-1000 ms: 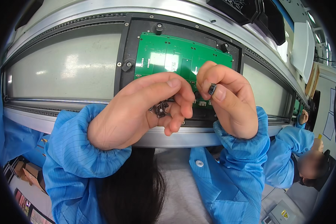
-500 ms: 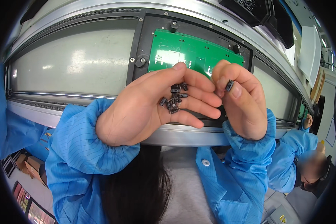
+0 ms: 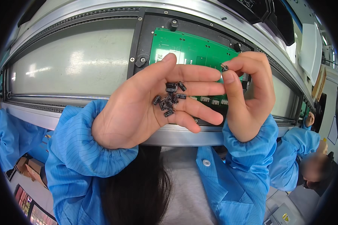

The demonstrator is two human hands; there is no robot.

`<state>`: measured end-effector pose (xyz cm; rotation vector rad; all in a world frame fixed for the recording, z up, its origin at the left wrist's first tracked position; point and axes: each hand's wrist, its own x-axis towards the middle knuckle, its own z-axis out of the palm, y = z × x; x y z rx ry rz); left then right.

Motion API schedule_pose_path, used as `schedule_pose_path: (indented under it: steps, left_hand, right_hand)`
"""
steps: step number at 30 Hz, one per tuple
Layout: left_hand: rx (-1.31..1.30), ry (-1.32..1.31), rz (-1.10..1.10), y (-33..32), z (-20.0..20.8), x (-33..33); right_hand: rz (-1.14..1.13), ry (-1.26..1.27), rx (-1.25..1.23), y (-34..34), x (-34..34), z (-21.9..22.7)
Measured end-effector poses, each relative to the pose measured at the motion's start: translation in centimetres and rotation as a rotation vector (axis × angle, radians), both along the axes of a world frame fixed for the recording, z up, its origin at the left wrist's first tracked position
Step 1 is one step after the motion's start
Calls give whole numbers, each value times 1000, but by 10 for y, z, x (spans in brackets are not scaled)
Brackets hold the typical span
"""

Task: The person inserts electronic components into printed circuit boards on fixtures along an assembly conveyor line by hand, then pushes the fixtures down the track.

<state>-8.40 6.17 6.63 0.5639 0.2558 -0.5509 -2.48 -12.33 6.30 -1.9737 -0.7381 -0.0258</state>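
My left hand (image 3: 139,101) is palm up with its fingers stretched out and spread. On its palm and finger bases lies a loose heap of small black capacitors (image 3: 170,98), cylinders with thin wire leads. My right hand (image 3: 249,90) pinches one capacitor (image 3: 224,68) between thumb and forefinger, its leads pointing up and left. That pinch is just beyond the tip of my left forefinger. Behind both hands is a green circuit board (image 3: 193,47) in a black frame (image 3: 148,41). My hands hide the board's near part; a few white connectors (image 3: 215,102) show below my left fingers.
Metal conveyor rails (image 3: 82,13) run along the frame's far side. Black posts (image 3: 174,25) stand on the frame's edge. Black bins (image 3: 251,7) with small parts are at the far right. Blue-sleeved co-workers are on the right (image 3: 289,161) and left (image 3: 11,135).
My left hand has shifted slightly left and its fingers have opened wider. My right hand has moved up, turning the pinched capacitor so its leads show. The co-worker at left has come further into view.
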Motion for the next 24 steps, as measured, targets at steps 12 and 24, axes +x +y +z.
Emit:
schedule_pose_path:
  steps: [12,24]
  left_hand:
    - [-92,38,61,2,2,0]
    - [7,93,159,2,10,2]
  right_hand:
    - [-142,-473,-284,1,0,1]
    - [-46,64,21,-5,4,9]
